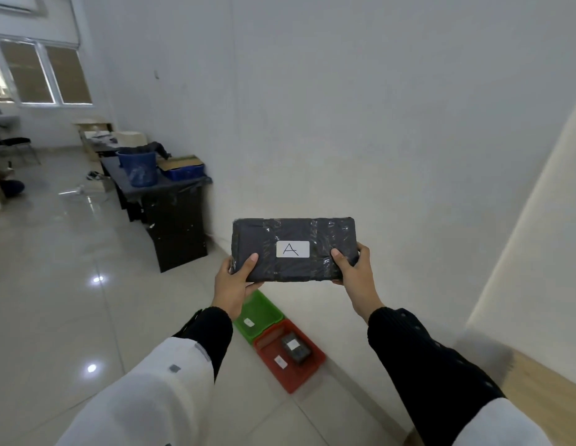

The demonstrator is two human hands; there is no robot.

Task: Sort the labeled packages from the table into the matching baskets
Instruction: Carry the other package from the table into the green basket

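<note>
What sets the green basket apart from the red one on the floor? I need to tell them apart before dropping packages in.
The green basket lies farther along the wall; the red basket sits nearer the person. The red basket already holds a dark package, while the part of the green basket that shows holds none; the left hand covers one corner. Both sit side by side on the floor and carry a small white label, too blurred to read.

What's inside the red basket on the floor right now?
The red basket holds one dark package with a white label, its letter too small to read. Another white tag lies nearer the front. Nothing covers the basket; the green basket beside it is partly hidden by the left hand.
</note>
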